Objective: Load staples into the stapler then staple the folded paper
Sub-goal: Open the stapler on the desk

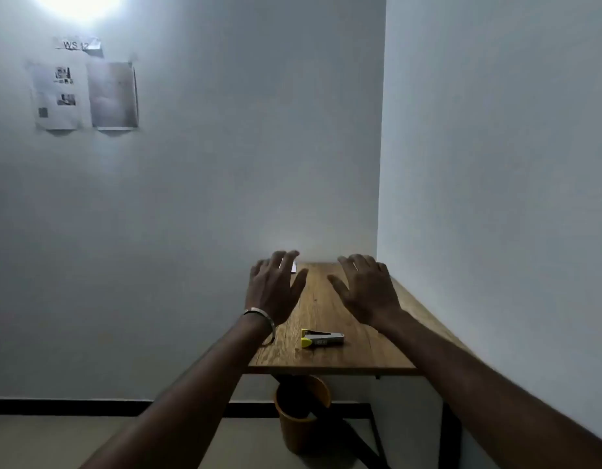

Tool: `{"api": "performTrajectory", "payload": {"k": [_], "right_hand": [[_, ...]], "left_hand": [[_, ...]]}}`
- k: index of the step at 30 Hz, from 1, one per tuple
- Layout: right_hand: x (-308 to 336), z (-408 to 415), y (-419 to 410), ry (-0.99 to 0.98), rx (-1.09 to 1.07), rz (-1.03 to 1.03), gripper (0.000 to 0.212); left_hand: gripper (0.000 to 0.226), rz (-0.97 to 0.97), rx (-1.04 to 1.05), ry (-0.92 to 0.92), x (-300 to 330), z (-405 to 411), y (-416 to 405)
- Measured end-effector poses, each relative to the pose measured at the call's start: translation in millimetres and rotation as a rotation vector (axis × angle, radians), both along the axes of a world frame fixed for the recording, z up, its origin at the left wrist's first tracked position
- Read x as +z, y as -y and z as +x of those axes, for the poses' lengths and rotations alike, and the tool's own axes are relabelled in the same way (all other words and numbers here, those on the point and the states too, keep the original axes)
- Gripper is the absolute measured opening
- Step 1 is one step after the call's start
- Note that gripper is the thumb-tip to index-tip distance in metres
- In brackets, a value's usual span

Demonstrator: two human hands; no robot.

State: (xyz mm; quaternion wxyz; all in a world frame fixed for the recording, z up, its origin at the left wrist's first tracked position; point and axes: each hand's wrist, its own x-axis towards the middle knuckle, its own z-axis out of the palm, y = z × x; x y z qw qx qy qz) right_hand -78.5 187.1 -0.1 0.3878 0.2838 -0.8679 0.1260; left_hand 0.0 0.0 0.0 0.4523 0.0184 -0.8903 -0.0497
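While both arms reach out over the wooden bench, left hand and right hand spread, each grip wide open and empty, yellow-tipped stapler lying near the bench's near edge, white paper glimpsed behind the left fingers, far end.

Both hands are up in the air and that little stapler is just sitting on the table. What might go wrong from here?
The room is dim, so small staples may be hard to see. The stapler lies near the table's front edge; a careless reach by the left hand or right hand might knock it off. Only a white corner shows behind the left hand, possibly the paper.
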Motion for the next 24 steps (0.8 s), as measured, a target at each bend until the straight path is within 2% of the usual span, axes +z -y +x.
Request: {"api": "performTrajectory", "payload": {"k": [3, 7, 11, 13, 16, 24], "right_hand": [[-18.0, 4.2, -1.2, 0.07, 0.012, 0.058, 0.049], [-45.4, 1.3, 6.4, 0.259, 0.046, 0.118, 0.036], [-65.2, -4.6, 15.2, 0.428, 0.075, 0.158, 0.036], [-72.2, -6.8, 18.1, 0.503, 0.089, 0.181, 0.037], [-80.9, -11.9, 21.1, 0.535, 0.095, 0.197, 0.037], [-90.6, -26.6, 24.3, 0.623, 0.156, 0.068, 0.031]], "left_hand": [[0.039, 0.017, -0.008, 0.062, -21.6, 3.4, -3.6], [0.033, 0.104, 0.042, 0.239, -56.2, -3.2, -1.0], [0.044, 0.211, 0.094, 0.523, -77.9, -15.8, 3.1], [0.046, 0.24, 0.088, 0.593, -85.7, -21.2, 4.9], [0.044, 0.247, 0.059, 0.561, -93.4, -25.5, 6.0], [0.032, 0.196, -0.017, 0.499, -98.3, -32.8, 7.4]]}}
